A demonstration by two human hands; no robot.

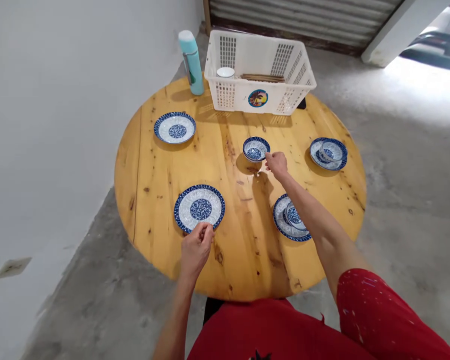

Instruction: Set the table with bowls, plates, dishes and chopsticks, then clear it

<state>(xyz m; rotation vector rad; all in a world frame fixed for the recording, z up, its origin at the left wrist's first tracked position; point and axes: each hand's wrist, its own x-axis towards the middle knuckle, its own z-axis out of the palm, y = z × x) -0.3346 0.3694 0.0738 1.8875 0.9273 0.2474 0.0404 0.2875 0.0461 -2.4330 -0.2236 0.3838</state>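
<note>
At left on a round wooden table (153, 225), a blue-and-white patterned plate (174, 127) lies apart from the hands, near a turquoise vacuum flask (192, 65) that could topple if bumped. The left hand (197, 247) curls loosely, no object visible in its fingers, at the near edge of a second patterned plate (199, 209); whether it touches the rim cannot be told, but a careless press there might tip or slide the plate. Behind, a white plastic basket (240, 95) contains a white bowl (225, 72) and thin brown sticks (262, 78). At center, a patterned bowl (256, 149) is pinched at its right rim by the right hand (277, 164), well apart from the left; a one-sided grip could let it tilt or slip. The right forearm passes over a plate (279, 220) and its bowl (293, 216); dipping, it could knock them. Farthest right, another plate (315, 150) carries another bowl (330, 151), which a wide elbow might catch.
</note>
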